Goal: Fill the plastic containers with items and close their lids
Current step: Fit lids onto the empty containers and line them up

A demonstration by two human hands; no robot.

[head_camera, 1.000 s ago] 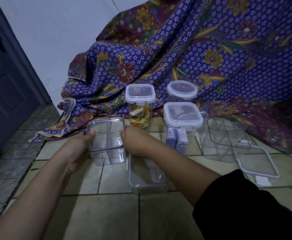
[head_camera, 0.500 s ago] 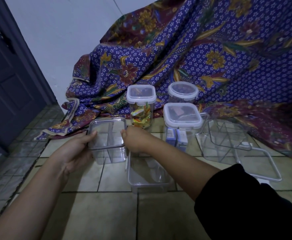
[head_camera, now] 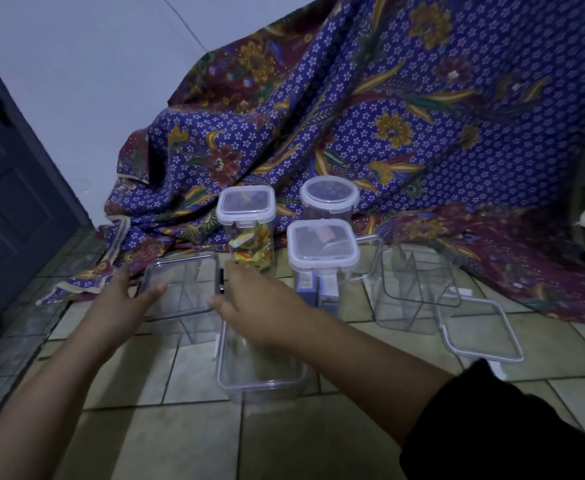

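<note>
A clear divided container (head_camera: pixel 194 306) with its lid (head_camera: pixel 180 285) on stands on the tiled floor at centre left. My left hand (head_camera: pixel 124 299) holds the lid's left edge, thumb on top and fingers outside it. The lid's right edge, at a dark latch, is gripped by the curled fingers of my right hand (head_camera: pixel 249 299). An open, empty rectangular container (head_camera: pixel 260 375) sits just in front, under my right forearm.
Behind stand three closed containers: a tall one with colourful wrappers (head_camera: pixel 247 237), a round one (head_camera: pixel 329 199) and a square one (head_camera: pixel 322 251). An open divided container (head_camera: pixel 412 289) and a loose lid (head_camera: pixel 478 330) lie at right. Patterned cloth (head_camera: pixel 388 133) drapes behind; a dark door (head_camera: pixel 10 188) stands left.
Both hands stay on the lidded divided container. My left thumb has slid further onto the lid. The view has shifted slightly.
</note>
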